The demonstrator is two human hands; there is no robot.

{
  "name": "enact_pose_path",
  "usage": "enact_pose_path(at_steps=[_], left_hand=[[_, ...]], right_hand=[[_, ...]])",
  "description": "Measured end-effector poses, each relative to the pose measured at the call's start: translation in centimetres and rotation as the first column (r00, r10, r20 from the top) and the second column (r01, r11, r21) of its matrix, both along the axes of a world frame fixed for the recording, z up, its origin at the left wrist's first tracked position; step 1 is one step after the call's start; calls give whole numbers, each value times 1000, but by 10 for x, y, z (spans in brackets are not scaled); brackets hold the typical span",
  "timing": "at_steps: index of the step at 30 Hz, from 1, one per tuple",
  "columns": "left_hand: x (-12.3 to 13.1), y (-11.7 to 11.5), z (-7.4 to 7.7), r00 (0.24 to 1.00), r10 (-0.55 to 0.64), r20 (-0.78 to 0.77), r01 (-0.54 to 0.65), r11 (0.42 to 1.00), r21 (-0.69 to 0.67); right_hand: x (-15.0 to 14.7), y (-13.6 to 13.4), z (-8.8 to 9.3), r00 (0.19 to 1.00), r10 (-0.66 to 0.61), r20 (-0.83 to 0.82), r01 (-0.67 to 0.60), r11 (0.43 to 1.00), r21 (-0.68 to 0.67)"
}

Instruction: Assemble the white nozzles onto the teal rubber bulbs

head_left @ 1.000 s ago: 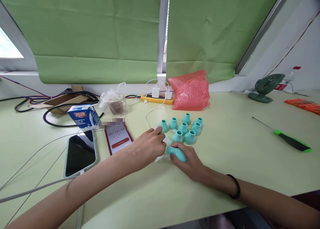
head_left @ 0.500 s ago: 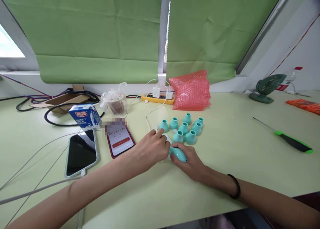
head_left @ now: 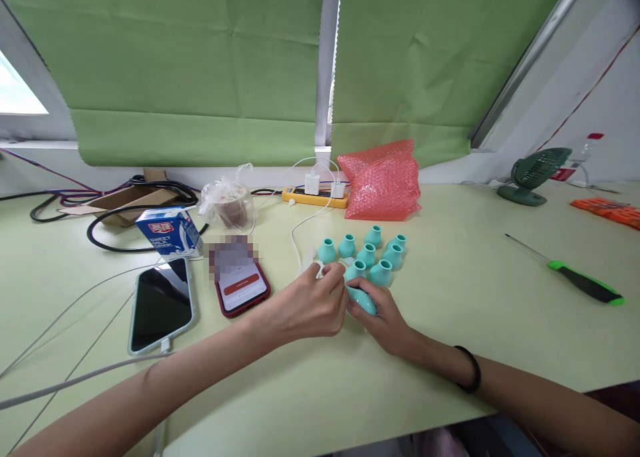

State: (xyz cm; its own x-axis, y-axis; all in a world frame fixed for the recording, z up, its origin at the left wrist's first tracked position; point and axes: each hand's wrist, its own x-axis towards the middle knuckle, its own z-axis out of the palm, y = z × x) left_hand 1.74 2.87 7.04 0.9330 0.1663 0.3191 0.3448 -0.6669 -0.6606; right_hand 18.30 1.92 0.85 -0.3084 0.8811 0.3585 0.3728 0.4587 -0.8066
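Observation:
A glossy teal rounded plastic piece [head_left: 362, 301] lies in my right hand [head_left: 384, 317], whose thumb and fingers are wrapped around it. My left hand [head_left: 316, 304] is closed against the left end of this piece, its fingers curled in a pinch. What the left fingers hold is hidden behind the knuckles. Something white [head_left: 321, 269] shows just past them. Beyond both hands stand several hollow teal bulb-shaped plastic parts [head_left: 367, 254] with round openings facing up, the nearest ones close to the right fingers.
Left of the hands lie a red-cased phone [head_left: 244, 290], a pale-cased phone [head_left: 164, 304] on a cable, and a milk carton [head_left: 173, 234]. Behind are a yellow power strip [head_left: 315, 198] and pink bubble wrap [head_left: 384, 184]. A screwdriver [head_left: 583, 280] and small fan [head_left: 537, 174] are at right.
My left hand has turned and curled tighter, moving slightly right and nearer to me. It now covers the teal piece's left end. The right hand still holds the piece, shifted slightly right.

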Motion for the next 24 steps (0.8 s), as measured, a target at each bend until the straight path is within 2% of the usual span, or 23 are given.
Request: enact_pose_path(at_steps=[4, 8, 12, 15, 18, 24], left_hand=[[-2, 4, -4, 998, -68, 11, 69, 998, -4], [-5, 8, 0, 998, -55, 16, 57, 979, -197], [-8, 13, 7, 1000, 0, 12, 5, 878, -479], [-10, 16, 9, 997, 43, 58, 0, 801, -598], [-11, 17, 8, 995, 68, 71, -8, 777, -629], [-8, 13, 8, 998, 69, -11, -63, 824, -563]], right_hand=[[0, 0, -1, 1000, -3, -9, 3, 1000, -16], [-1, 0, -2, 1000, -14, 1, 14, 1000, -17], [0, -1, -2, 999, -22, 27, 23, 999, -39], [-1, -2, 0, 999, -22, 34, 24, 998, -52], [-1, -2, 0, 999, -33, 30, 34, 998, -54], [0, 0, -2, 999, -35, 8, 35, 998, -54]])
